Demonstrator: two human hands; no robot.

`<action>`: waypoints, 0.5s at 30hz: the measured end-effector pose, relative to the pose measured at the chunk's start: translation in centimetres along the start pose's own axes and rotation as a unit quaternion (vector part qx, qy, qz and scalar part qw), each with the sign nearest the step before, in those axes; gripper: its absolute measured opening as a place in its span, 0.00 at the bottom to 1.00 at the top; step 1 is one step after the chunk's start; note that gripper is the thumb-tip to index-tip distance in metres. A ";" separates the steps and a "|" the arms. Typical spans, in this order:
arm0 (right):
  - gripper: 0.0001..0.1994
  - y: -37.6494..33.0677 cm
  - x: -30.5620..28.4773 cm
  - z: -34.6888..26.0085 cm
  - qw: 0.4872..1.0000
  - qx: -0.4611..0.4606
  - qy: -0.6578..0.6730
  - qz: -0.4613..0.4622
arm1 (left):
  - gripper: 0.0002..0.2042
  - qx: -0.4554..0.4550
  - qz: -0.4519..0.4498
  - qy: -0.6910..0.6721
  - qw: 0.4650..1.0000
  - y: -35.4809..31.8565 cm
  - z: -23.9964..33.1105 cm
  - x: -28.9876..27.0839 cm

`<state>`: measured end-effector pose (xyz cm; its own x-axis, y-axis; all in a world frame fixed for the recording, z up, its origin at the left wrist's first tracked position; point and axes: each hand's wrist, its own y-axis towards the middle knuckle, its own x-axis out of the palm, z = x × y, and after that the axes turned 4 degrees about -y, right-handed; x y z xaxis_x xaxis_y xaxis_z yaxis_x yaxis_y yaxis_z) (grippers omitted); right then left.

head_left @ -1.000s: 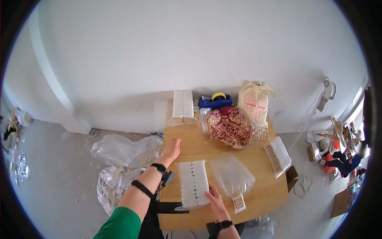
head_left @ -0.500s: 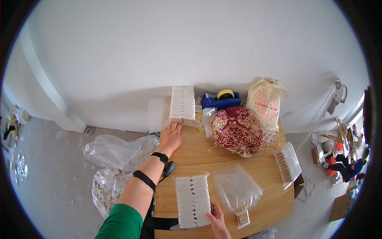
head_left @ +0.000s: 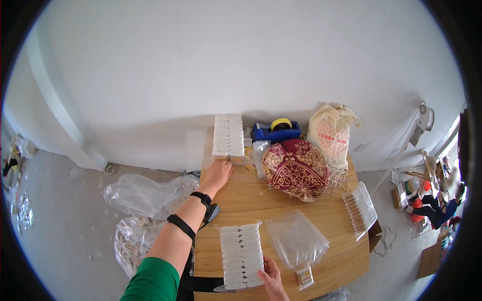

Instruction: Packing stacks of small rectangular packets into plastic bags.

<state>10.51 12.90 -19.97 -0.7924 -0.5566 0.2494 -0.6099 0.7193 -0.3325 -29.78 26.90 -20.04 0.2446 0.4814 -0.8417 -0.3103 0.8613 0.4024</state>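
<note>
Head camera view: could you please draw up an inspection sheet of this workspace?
Surface: light wooden table, with packs and bags on it.
Things at the hands: white ribbed pack at the near side; upright white pack by the wall.
Clutter: clear bags, small packet, another pack at right, blue tape dispenser, red patterned bundle, cream bag.
Hands: right hand grips the ribbed pack's right edge; left hand at the upright pack's base, grip unclear.
Cables: pale looped cord on the floor, right.
Surroundings: white wall; plastic sacks at left; person far right.

The left hand point(head_left: 217, 173) has reached the far white stack point(head_left: 228, 136), seemingly touching its base.
</note>
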 end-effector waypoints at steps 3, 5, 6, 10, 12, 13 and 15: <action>0.38 0.1 -0.1 0.4 1.000 0.001 -0.010 -0.005 | 0.04 -0.043 -0.053 -0.021 0.997 0.9 -0.1 0.1; 0.38 0.1 0.0 0.4 1.000 -0.002 -0.004 0.001 | 0.04 -0.050 -0.053 -0.023 0.997 0.8 0.1 0.6; 0.38 0.2 0.2 0.3 1.000 -0.010 0.002 0.001 | 0.03 -0.022 0.000 -0.008 1.000 0.5 -0.1 1.0; 0.38 0.2 0.3 0.2 1.000 -0.030 -0.003 -0.002 | 0.04 0.049 0.119 0.005 0.992 1.0 -0.5 1.9; 0.38 0.2 -0.1 0.2 1.000 -0.017 -0.009 0.002 | 0.04 0.038 0.091 0.003 0.995 0.8 0.1 2.0; 0.38 0.3 -0.1 0.1 1.000 -0.023 -0.008 0.003 | 0.05 0.030 0.065 0.002 0.997 0.9 0.2 2.0; 0.37 0.5 0.1 -0.1 1.000 -0.004 -0.008 0.004 | 0.06 0.059 0.045 0.001 0.997 0.5 0.5 1.7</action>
<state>10.08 13.23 -20.02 -0.7968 -0.5578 0.2325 -0.6041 0.7264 -0.3275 -29.10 28.26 -21.12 0.2185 0.5567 -0.8014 -0.2195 0.8283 0.5155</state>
